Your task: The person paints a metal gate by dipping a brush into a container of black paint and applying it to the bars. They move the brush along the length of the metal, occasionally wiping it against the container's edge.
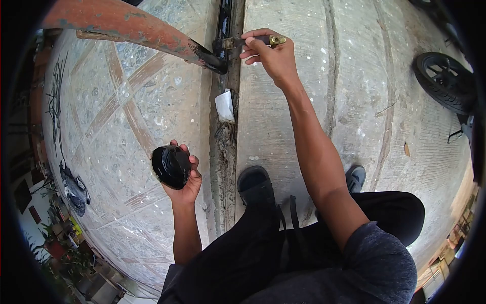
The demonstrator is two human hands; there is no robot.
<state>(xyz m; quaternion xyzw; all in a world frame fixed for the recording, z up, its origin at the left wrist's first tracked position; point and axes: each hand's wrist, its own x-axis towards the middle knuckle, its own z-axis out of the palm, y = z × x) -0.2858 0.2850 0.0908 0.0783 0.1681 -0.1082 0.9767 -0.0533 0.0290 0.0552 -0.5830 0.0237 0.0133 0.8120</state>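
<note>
My right hand (268, 53) grips a paintbrush (263, 40) by its handle, with the metal band and bristles pointing left. The bristle end meets a dark rail (224, 23) close to the black lower end of a rust-red metal pole (136, 31). In my left hand (188, 183) is a small round container of black paint (171, 166), held from below and the side. The paint looks glossy. A folded white paper (224, 106) lies in the groove between the hands.
A narrow groove (225, 152) with dirt in it runs between patterned paving (136, 111) on the left and ridged concrete (288, 101) on the right. A motorcycle wheel (445, 82) stands at right. Crumpled dark plastic (73, 190) and plants (71, 263) are at left. My sandalled foot (254, 185) is beside the groove.
</note>
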